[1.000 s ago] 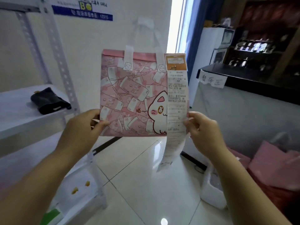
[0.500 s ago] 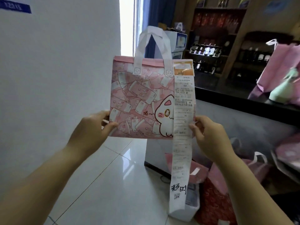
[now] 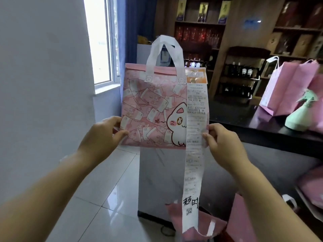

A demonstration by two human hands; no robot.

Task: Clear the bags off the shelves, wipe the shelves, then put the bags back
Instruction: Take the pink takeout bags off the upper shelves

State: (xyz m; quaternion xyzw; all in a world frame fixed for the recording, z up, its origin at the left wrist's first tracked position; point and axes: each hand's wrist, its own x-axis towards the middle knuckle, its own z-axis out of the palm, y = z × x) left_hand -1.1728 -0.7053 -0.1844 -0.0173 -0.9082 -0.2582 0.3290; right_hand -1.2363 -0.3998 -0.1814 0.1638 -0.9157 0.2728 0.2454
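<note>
I hold a pink bag with a white cat print and white handles upright in the air in front of me. My left hand pinches its lower left edge and my right hand pinches its lower right edge. A long white receipt is stapled at the bag's top right and hangs down well below it. The shelves are out of view.
A black counter runs along the right with a plain pink bag and a green spray bottle on it. More pink bags lie on the floor by the counter's base. Wooden bottle shelving fills the back wall.
The view has swung right, away from the white shelf and wall, toward the counter. The bag stays held in both hands and the receipt now hangs straight.
</note>
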